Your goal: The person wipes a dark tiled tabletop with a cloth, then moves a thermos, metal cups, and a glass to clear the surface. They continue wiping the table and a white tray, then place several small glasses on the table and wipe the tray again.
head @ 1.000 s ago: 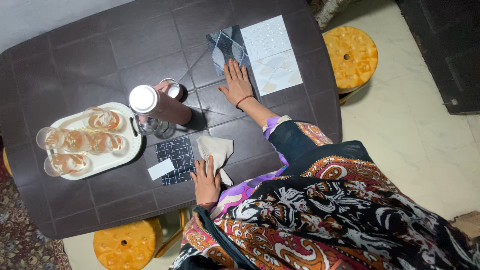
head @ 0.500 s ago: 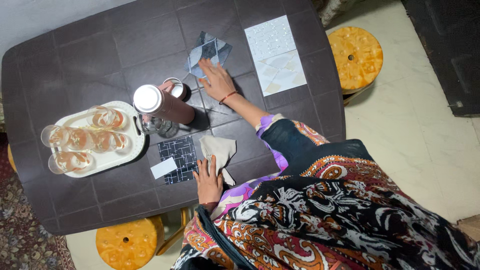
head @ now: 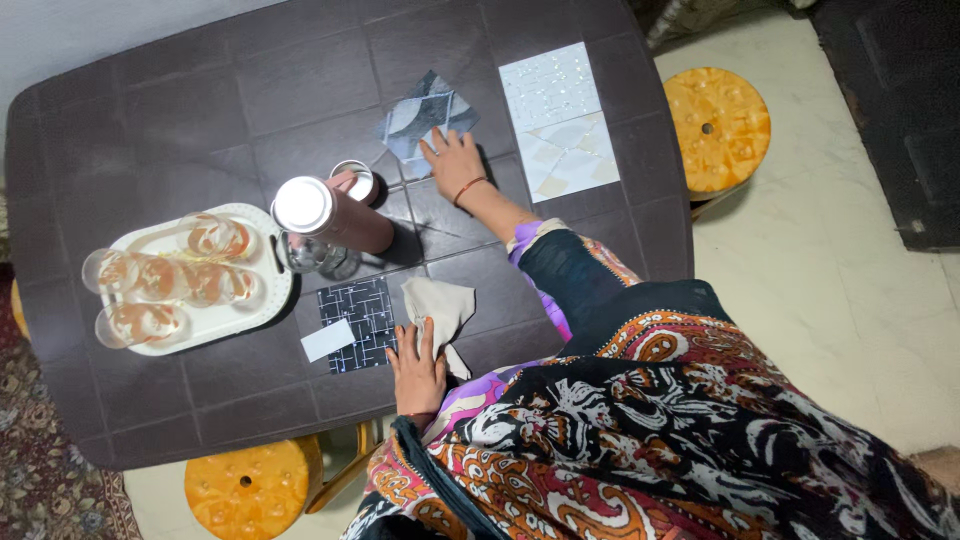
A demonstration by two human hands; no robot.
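My right hand [head: 455, 162], with a bangle at the wrist, lies flat on a blue-grey patterned tile [head: 420, 112] near the middle of the dark table [head: 200, 90]. Its fingers press on the tile's near corner. My left hand [head: 416, 366] rests on a crumpled beige cloth [head: 440, 305] at the near edge. The cloth partly covers a black tile with a white line pattern [head: 362, 315]. A small white card [head: 328, 340] lies on that tile's left corner.
A pink flask with a white lid [head: 330, 212] stands beside a small cup [head: 355, 180] and a clear glass [head: 305, 255]. A white tray [head: 255, 300] holds several glasses at left. Two pale tiles [head: 558, 120] lie at right. Orange stools [head: 718, 125] [head: 250, 490] flank the table.
My right hand slid the blue-grey tile leftward, away from the pale tiles and toward the flask. My left hand stayed on the cloth.
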